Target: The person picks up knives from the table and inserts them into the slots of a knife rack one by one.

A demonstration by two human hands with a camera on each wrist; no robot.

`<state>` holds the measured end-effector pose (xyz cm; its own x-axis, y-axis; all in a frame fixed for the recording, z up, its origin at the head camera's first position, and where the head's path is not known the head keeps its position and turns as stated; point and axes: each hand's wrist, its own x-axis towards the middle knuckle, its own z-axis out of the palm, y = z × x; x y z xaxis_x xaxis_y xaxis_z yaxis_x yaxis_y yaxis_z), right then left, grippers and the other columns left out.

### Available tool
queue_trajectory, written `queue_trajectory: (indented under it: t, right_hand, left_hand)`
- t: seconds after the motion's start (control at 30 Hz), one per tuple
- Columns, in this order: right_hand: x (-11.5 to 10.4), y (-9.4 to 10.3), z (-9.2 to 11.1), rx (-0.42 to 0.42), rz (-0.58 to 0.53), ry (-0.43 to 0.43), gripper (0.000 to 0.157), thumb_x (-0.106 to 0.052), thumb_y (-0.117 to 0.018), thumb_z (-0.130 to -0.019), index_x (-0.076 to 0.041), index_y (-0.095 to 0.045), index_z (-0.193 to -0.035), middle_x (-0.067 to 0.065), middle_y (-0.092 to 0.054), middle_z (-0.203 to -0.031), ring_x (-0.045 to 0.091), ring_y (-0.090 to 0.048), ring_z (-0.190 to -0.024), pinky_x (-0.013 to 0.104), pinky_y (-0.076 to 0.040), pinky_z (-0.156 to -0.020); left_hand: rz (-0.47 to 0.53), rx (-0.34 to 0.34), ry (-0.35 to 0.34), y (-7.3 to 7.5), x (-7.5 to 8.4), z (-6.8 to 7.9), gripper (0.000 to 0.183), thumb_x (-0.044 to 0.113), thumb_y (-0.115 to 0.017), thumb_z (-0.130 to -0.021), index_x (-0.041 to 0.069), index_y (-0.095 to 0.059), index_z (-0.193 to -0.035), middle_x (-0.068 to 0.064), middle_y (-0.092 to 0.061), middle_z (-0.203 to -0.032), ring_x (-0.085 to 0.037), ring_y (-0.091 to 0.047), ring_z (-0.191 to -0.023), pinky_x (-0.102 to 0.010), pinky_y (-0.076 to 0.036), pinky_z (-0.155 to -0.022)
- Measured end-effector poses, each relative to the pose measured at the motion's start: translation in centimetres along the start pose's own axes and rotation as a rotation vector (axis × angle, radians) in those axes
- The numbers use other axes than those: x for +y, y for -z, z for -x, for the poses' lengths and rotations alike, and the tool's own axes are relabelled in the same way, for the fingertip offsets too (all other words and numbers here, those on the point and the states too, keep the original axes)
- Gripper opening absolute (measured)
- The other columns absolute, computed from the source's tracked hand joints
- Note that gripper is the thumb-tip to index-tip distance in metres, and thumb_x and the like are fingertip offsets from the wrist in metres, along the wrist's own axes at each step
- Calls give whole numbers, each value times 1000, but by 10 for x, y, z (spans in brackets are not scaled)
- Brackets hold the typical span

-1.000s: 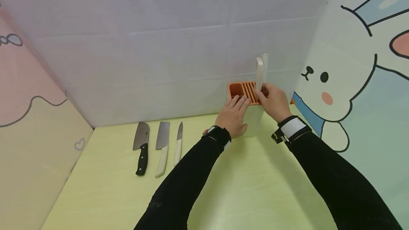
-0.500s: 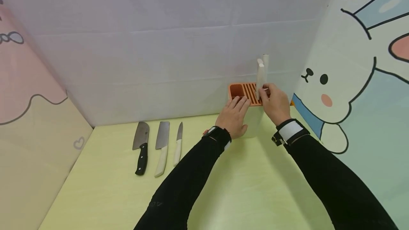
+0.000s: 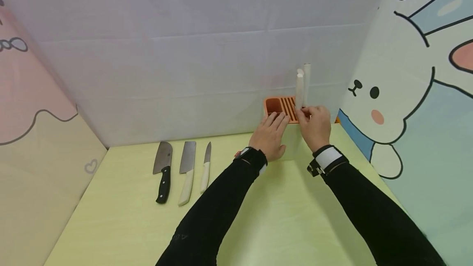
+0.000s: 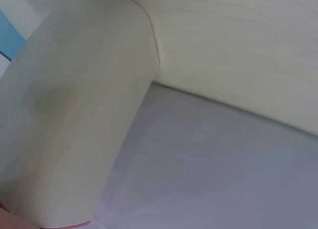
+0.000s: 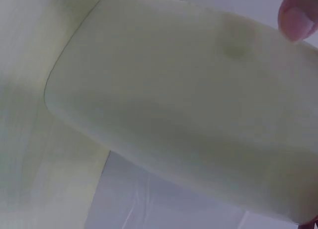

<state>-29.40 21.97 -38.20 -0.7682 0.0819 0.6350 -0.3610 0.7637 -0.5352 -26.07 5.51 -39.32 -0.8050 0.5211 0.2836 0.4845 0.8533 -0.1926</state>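
A pale knife holder (image 3: 293, 138) with an orange slotted top (image 3: 286, 106) stands against the back wall. Its rounded body (image 4: 84, 105) fills much of both wrist views. My left hand (image 3: 269, 136) rests against its front left, fingers extended over the rim beside the large compartment. At the right side of the slots, my right hand (image 3: 315, 126) pinches the lower end of a white-handled knife (image 3: 299, 89); its blade is hidden in the holder. Another white handle (image 3: 306, 81) rises just behind it. A fingertip (image 5: 295, 23) shows beside the holder in the right wrist view.
Left on the yellow-green table (image 3: 111, 216) lie a black-handled cleaver (image 3: 164, 171), a white-handled cleaver (image 3: 187, 171) and a small white-handled paring knife (image 3: 206, 167). A grey-white wall (image 3: 184, 73) backs the table; a cartoon-printed wall (image 3: 417, 114) closes the right side.
My right hand has come down and slightly left, lower on the white knife handle. The left hand keeps its place on the holder, and the knives on the table stay put.
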Motion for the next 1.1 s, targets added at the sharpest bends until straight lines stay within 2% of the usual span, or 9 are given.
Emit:
queue_trajectory:
  t: [0.3,0.5,0.6,0.73,0.8,0.9,1.0,1.1]
  right_hand:
    - [3,-4,7,21,-45,-70,38,-38,-58,-93,-1,-66,-89,12,-48,-88,27,-45,-80,40,-40,-62]
    - [13,-10,15,41,-131,-111,41,-44,-50,-95,-5,-58,-106,12,-57,-100,25,-52,-86,42,-47,-67]
    - [19,-13,21,11,-146,-105,45,-48,-47,-96,-9,-57,-116,10,-61,-110,24,-59,-90,45,-53,-70]
    - [26,-11,27,-45,-139,-72,48,-50,-46,-96,-14,-53,-127,10,-62,-117,28,-62,-95,49,-55,-71]
    - [27,-8,28,-70,-135,-63,49,-50,-46,-96,-15,-51,-128,11,-62,-117,29,-63,-95,50,-55,-71]
    - [26,-8,30,-94,-146,-66,47,-51,-46,-95,-16,-51,-126,11,-62,-118,30,-63,-94,50,-55,-69]
    - [25,-7,29,-98,-151,-69,45,-51,-46,-95,-16,-52,-122,12,-63,-117,29,-64,-92,50,-55,-67]
    - [25,-6,27,-96,-148,-72,42,-51,-46,-95,-15,-52,-117,13,-64,-113,30,-64,-91,50,-55,-67]
  left_hand:
    - [-5,8,-1,1,1,2,90,49,-60,-86,12,-10,-151,-5,-18,-155,-25,-12,-140,-40,-9,-115]
    - [10,-5,-10,3,1,2,88,48,-59,-87,11,-10,-151,-6,-18,-155,-26,-11,-140,-41,-10,-115]
    - [20,-3,-20,2,-1,3,90,48,-59,-86,11,-9,-151,-7,-17,-155,-26,-9,-140,-40,-9,-115]
    - [39,17,-29,0,-3,7,95,49,-59,-86,8,-1,-150,-9,-10,-157,-27,-2,-141,-40,-8,-115]
    - [62,50,-35,-3,-6,15,97,47,-60,-86,6,0,-150,-12,-8,-157,-27,-1,-140,-39,-9,-115]
    - [121,102,-41,-6,-15,40,95,41,-63,-85,2,-4,-149,-16,-11,-155,-29,-4,-140,-39,-11,-115]
    - [177,135,-34,-9,-30,73,90,37,-66,-83,-1,-15,-147,-20,-20,-152,-30,-11,-139,-40,-15,-114]
    - [228,125,13,-12,-49,110,82,34,-66,-84,-1,-24,-145,-22,-28,-148,-32,-18,-138,-43,-20,-113]
